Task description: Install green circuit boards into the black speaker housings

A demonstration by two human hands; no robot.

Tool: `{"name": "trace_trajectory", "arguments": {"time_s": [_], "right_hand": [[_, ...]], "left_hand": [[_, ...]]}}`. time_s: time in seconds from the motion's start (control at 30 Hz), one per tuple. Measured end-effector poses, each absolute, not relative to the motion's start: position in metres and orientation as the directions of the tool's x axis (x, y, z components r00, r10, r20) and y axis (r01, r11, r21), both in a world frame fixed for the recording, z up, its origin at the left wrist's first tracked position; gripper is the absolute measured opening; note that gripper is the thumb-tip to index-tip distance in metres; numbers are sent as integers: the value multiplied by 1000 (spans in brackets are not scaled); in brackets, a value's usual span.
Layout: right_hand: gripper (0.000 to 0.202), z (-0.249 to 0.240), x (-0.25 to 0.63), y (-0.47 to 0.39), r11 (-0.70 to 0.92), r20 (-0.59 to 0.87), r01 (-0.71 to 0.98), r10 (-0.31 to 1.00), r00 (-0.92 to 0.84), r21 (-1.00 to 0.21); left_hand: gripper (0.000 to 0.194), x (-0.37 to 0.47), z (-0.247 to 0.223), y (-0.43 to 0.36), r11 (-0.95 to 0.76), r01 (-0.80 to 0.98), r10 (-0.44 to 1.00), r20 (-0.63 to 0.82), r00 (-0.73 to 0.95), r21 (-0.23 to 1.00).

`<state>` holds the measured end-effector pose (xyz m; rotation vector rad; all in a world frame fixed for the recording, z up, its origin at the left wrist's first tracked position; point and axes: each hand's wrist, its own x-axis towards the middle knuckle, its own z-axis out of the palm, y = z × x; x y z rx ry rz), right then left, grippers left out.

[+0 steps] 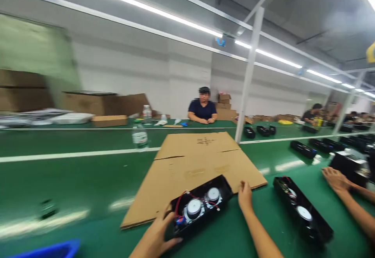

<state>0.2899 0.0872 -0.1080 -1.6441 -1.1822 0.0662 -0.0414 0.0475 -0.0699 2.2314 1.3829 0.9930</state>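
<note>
Speaker housing: over green worktop, at near edge of cardboard sheet. Left hand closed round its left end; right hand half-curled near the other end, hold unclear. Judged step: positioning; next move calls for steady support, red wires kept inside. Cardboard print, bottle label: illegible.

Two hands of the wearer: one left hand, one right hand. One co-worker's hand at the right. Two near cases: one first case at the left hand, one second case farther right. Two speakers in the first case. Three far cases just right of the nearest post; those farther right blur together, uncountable. One cardboard sheet. Two bottles. One blue bin. One person directly across the desk.
</note>
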Motion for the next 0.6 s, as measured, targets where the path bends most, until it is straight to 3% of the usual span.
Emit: {"name": "trace_trajectory", "arguments": {"time_s": [0.07,0.3,0.4,0.5,0.6], "right_hand": [[25,-115,299,94,64,488,643,708,510,-763],[33,-133,321,108,63,512,693,722,465,-718],[30,-137,325,111,53,535,752,735,416,-657],[26,-139,324,113,58,579,826,741,341,-560],[22,-139,316,112,88,624,897,747,228,-434]], "left_hand": [[47,-37,-55,41,-429,552,898,272,345,715],[45,-66,-31,18,-339,456,892,128,434,823],[58,-84,-27,8,-229,360,867,21,498,905],[72,-113,-14,23,-33,411,925,-127,357,911],[38,-156,2,65,73,520,991,-121,59,851]]}}
